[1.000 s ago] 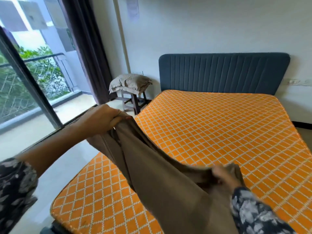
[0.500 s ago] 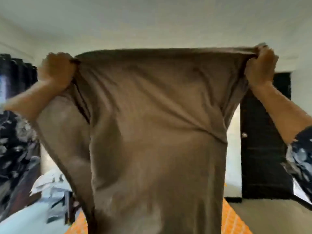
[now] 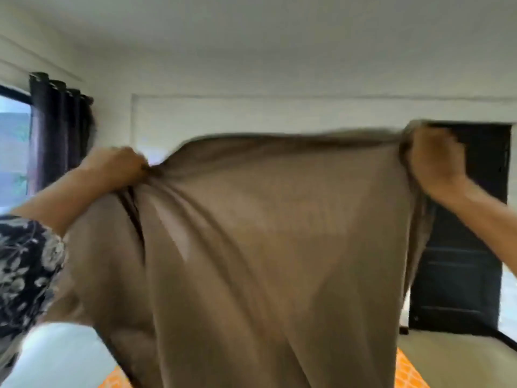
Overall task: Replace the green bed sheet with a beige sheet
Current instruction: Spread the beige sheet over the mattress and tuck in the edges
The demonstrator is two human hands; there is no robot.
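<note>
The beige sheet (image 3: 265,247) hangs spread in the air in front of me and fills the middle of the view. My left hand (image 3: 117,166) grips its upper left edge, bunched in the fist. My right hand (image 3: 432,161) grips the upper right corner, a little higher than the left. Only two small patches of the orange patterned mattress (image 3: 405,373) show at the bottom, either side of the sheet. The rest of the bed is hidden behind the cloth. No green sheet is in view.
A dark curtain (image 3: 58,135) hangs beside the window (image 3: 14,152) at the left. A dark door (image 3: 461,261) stands at the right behind my right arm. The white wall and ceiling fill the top.
Both hands raised the sheet from the mattress to overhead and spread it wide. Since half a second ago they have come down, the left hand lower than the right, and the cloth billows.
</note>
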